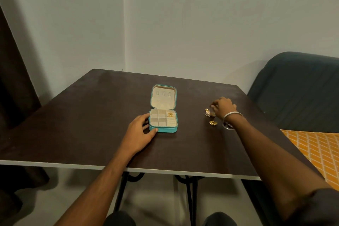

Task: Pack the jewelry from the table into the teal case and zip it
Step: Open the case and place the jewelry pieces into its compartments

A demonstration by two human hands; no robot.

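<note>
The left hand (141, 132) is laid against the near left corner of the teal case (163, 122), with the thumb pressed on the front wall and the fingers (146, 116) loosely curved along the left side, so that the case is steadied on the dark bench (82, 124). The case is seen open: the lid (163, 96) is stood upright at the far edge, and the cream-lined tray is divided into compartments. A gold piece (170, 114) is seen lying in the far right compartment of the case.

To the right of the case, well apart from it, a small gold flower-shaped piece (213, 123) lies on the bench. Just beyond it, a cluster of gold jewelry (208, 112) is seen. The right hand (222, 106) is held over that cluster, with its fingers bent downward and drawn close together; whether anything is pinched cannot be told. A silver bangle (232, 114) is worn on the right wrist.

Right of the case, past the bench edge, a dark chair (297, 90) and an orange patterned cloth (315, 148) are seen.
</note>
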